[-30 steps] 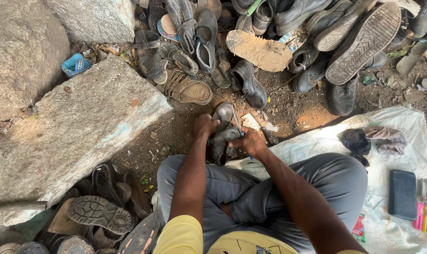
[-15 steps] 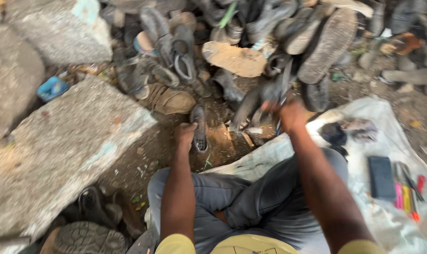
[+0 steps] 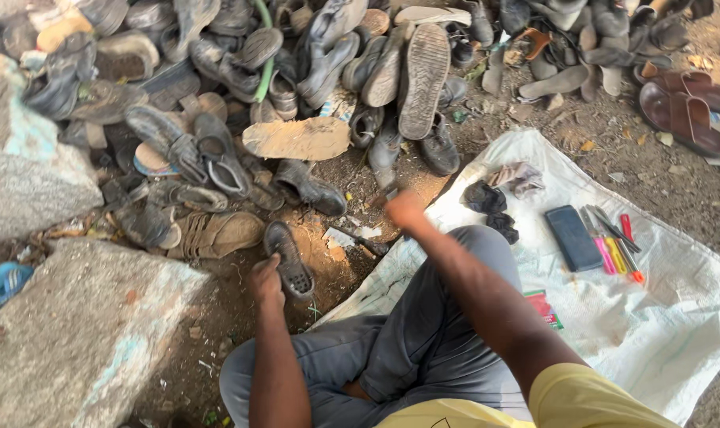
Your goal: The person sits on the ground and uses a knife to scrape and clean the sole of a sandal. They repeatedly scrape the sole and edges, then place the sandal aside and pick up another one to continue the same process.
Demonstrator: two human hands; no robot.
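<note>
Head view: a person in grey trousers and a yellow shirt sits on the dirt ground (image 3: pixel 241 317) before a heap of worn shoes (image 3: pixel 336 71). The left hand (image 3: pixel 266 279) holds a dark shoe sole (image 3: pixel 287 257) by its near end, fingers closed around it, the treaded sole lying low over the ground just left of the person's knee. The right hand (image 3: pixel 404 210) is stretched out toward the far heap, blurred; whether its fingers are open or closed on anything cannot be told. Just beyond it stand dark boots (image 3: pixel 411 143), and a loose tan sole (image 3: pixel 296 138) lies to the far left of it. A brown sandal (image 3: pixel 217 234) rests just left of the held sole. A white woven sheet (image 3: pixel 653 317) spreads at right under the person's leg, carrying a dark flat case (image 3: pixel 574 238), a row of pens and small tools (image 3: pixel 618 246), and crumpled dark cloth (image 3: pixel 491 206). Large grey stone slabs (image 3: pixel 74 333) fill the near left. A pair of brown sandals (image 3: pixel 685 107) lies at far right.
</note>
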